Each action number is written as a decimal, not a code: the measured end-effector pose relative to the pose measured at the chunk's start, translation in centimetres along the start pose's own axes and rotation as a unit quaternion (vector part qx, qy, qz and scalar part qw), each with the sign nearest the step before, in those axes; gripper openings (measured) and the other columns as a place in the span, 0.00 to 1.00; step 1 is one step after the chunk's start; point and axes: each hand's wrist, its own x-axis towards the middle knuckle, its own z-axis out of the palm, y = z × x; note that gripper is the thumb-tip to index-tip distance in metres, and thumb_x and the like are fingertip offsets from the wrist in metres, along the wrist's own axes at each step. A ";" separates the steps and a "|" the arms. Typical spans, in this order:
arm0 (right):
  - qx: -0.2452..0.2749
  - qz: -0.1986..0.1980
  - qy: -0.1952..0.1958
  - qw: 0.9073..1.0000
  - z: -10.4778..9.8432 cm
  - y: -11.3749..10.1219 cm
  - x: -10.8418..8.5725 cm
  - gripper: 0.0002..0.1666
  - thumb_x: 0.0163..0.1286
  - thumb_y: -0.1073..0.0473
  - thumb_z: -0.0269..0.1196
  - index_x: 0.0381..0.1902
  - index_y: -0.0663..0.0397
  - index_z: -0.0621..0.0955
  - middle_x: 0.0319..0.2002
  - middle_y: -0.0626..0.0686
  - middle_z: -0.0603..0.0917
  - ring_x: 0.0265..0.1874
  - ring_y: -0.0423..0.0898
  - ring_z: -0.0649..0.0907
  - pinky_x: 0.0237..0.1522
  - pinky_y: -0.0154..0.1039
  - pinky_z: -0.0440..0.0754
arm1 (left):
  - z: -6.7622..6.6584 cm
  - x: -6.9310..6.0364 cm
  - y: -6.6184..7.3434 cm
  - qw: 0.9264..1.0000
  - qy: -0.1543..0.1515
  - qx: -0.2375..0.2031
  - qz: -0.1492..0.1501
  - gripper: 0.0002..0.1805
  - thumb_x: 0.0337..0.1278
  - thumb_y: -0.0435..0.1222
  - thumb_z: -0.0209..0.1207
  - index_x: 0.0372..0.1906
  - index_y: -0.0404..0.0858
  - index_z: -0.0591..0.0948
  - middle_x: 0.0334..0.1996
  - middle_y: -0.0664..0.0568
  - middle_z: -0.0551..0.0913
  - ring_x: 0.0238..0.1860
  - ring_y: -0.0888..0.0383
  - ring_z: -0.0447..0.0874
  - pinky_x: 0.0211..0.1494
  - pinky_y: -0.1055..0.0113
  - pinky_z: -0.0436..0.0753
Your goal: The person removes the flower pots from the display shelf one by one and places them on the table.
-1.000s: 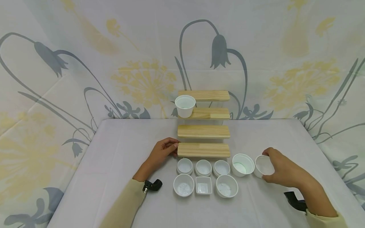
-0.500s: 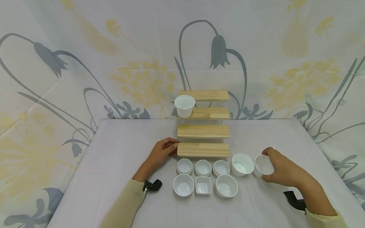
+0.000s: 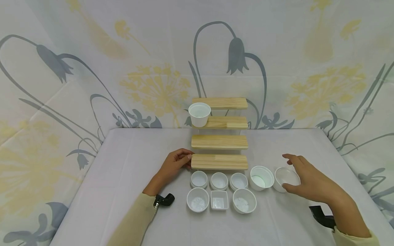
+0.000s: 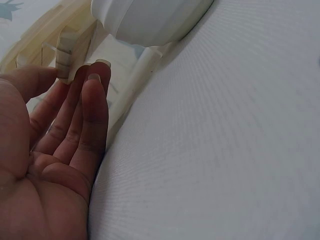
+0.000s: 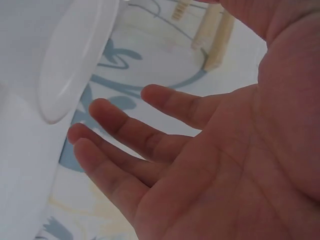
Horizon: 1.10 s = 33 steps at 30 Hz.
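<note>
My left hand (image 3: 171, 168) pinches the left end of the lowest plank of a wooden tiered stand (image 3: 220, 162). In the left wrist view the thumb and fingertips meet around the plank's end (image 4: 65, 55). At the right, my right hand (image 3: 315, 182) is spread around a white cup (image 3: 284, 180), its fingers apart from the rim. The right wrist view shows the fingers (image 5: 135, 137) loosely extended, holding nothing, near the cup's rim (image 5: 75, 65). Another white cup (image 3: 261, 178) stands to its left. One more white cup (image 3: 199, 115) sits on the stand's left side, second plank from the top.
In front of the stand, three small round white jars (image 3: 219, 181) form a row. Nearer lie two round white bowls (image 3: 198, 200) with a square white dish (image 3: 219, 200) between them. A white cloth covers the table (image 3: 138, 150); a flower-patterned curtain (image 3: 154, 51) hangs behind.
My right hand has let go of the rightmost cup; its fingers have spread and moved slightly right. The cup stays in place. The left hand has not moved.
</note>
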 end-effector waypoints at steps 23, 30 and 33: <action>0.017 -0.088 0.152 0.984 1.2 -3.3 3.0 0.34 0.67 0.57 0.77 0.66 0.59 0.77 0.56 0.57 0.83 0.52 0.58 0.84 0.54 0.39 0.79 | 0.0 0.0 0.0 1.000 -0.002 -0.011 0.000 0.14 0.80 0.34 0.58 0.59 0.29 0.82 0.46 0.37 0.88 0.41 0.54 0.88 0.43 0.65 0.89; 0.027 -0.102 0.170 0.980 1.7 -3.7 3.7 0.33 0.65 0.59 0.77 0.65 0.60 0.78 0.55 0.55 0.83 0.53 0.54 0.84 0.54 0.39 0.80 | 0.1 0.0 0.1 1.000 -0.003 -0.013 0.004 0.14 0.80 0.33 0.58 0.58 0.28 0.81 0.46 0.35 0.88 0.41 0.54 0.88 0.42 0.66 0.89; 0.031 -0.107 0.175 0.978 1.7 -3.9 3.9 0.33 0.65 0.60 0.78 0.64 0.61 0.78 0.55 0.55 0.83 0.53 0.54 0.83 0.55 0.37 0.81 | 0.1 0.0 0.1 1.000 -0.004 -0.013 0.004 0.14 0.80 0.33 0.58 0.59 0.27 0.81 0.46 0.36 0.88 0.41 0.54 0.88 0.43 0.65 0.89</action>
